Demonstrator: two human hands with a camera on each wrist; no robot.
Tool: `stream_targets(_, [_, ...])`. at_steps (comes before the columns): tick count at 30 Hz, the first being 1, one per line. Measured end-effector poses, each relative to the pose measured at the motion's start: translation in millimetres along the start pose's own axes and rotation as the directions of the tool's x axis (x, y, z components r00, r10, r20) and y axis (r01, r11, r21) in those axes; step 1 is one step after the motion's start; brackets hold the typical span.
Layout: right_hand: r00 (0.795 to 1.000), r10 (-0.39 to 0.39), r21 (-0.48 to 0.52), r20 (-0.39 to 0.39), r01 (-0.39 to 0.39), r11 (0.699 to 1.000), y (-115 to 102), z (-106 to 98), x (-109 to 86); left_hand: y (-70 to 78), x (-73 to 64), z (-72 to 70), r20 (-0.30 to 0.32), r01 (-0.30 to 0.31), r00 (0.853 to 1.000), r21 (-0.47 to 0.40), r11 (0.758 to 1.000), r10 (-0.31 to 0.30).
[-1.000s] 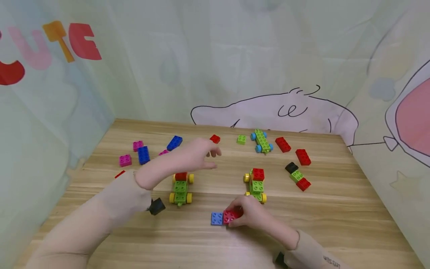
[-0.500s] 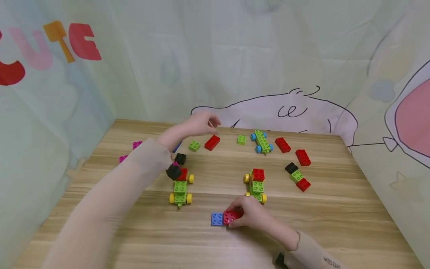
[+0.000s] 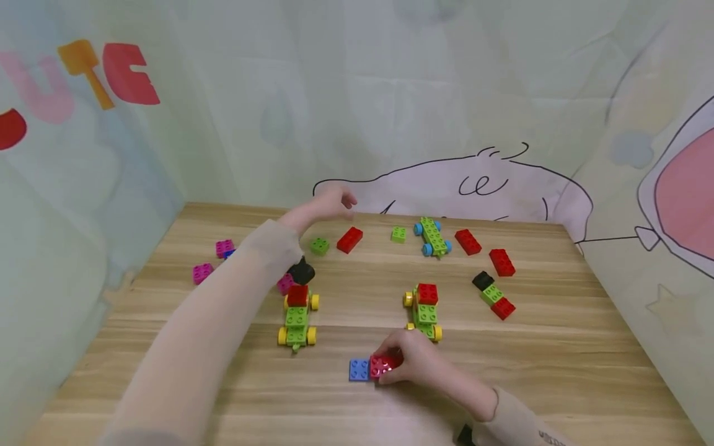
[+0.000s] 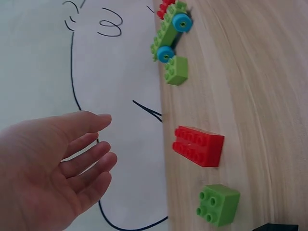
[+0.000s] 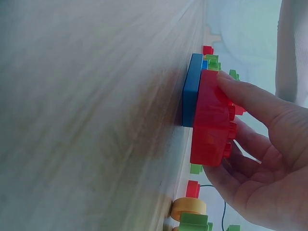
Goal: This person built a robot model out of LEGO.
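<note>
An oblong, glossy red studded brick (image 3: 380, 367) is pinched by the right hand (image 3: 415, 360) atop a flat blue brick (image 3: 359, 370) on the near counter (image 3: 290, 402), its long axis laid left-right. The left hand (image 3: 331, 203) is held relaxed, fingers apart. "UTE" can be read on the backdrop (image 3: 251, 136); sleeve (image 3: 515, 415) print is blurred.

Here the left hand (image 4: 57, 168) is seen palm-on, thumb set apart, fingers loosely bent, framed against a pale wall cloth (image 4: 38, 53) printed with black lines. Apart from the fingertips, a red eight-stud brick (image 4: 199, 147) is set on the wooden tabletop (image 4: 269, 96)! Below it in view, a lime-green four-stud brick (image 4: 220, 205) is seen; above, a second lime-green brick (image 4: 178, 70) is placed beside a blue-wheeled green base (image 4: 167, 32).
</note>
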State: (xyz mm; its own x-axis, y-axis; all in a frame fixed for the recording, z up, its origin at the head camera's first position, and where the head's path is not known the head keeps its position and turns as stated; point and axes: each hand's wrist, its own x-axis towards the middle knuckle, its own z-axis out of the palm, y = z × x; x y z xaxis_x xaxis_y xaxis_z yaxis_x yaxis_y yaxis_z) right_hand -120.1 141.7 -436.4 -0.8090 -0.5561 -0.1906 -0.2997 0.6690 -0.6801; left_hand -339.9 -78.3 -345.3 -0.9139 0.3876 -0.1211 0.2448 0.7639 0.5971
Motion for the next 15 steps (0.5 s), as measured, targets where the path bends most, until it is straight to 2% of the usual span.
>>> stream_targets(8, [1.0,0.004,-0.003,0.006,-0.004,1.0,-1.6,0.1,-0.7,-14.7,9.0,18.1,0.092,0.034,0.995,0.032,0.999,-0.037])
stream_targets(12, [1.0,0.008,-0.007,0.002,-0.008,1.0,-0.6,-0.2,-0.5,-19.4,10.0,25.2,0.147,0.066,0.987,0.02,0.998,-0.068])
stream_targets(15, [1.0,-0.003,-0.015,-0.005,0.003,1.0,0.5,-0.2,-0.5,-19.9,10.4,29.8,0.177,0.077,0.981,0.05,0.996,-0.085])
